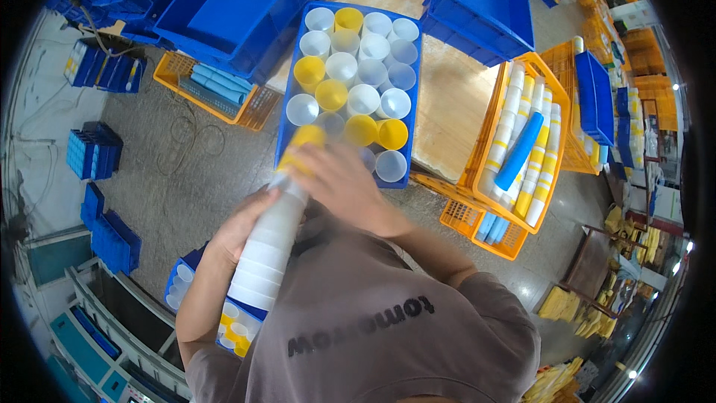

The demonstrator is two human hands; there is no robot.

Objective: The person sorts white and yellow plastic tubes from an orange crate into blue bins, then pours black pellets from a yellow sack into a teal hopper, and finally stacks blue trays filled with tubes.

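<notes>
Workroom floor [149, 179], grey; blue tray [283, 140] ahead, cup stack [263, 254] in hand.
Left hand [242, 216]: curled round the stack's upper part (fingers mostly hidden), the length slanting down beside the shirt [350, 291], presumably for steadiness. Right hand [335, 179]: fingers half-bent over the yellow end [307, 136] at the tray's near-left corner; blurred, so grip cannot be told. Tray cups [341, 69], white and yellow: mouths up, close-set, probably against tipping. Orange crate [486, 134], right: stacks laid lengthwise, seemingly to save room.
</notes>
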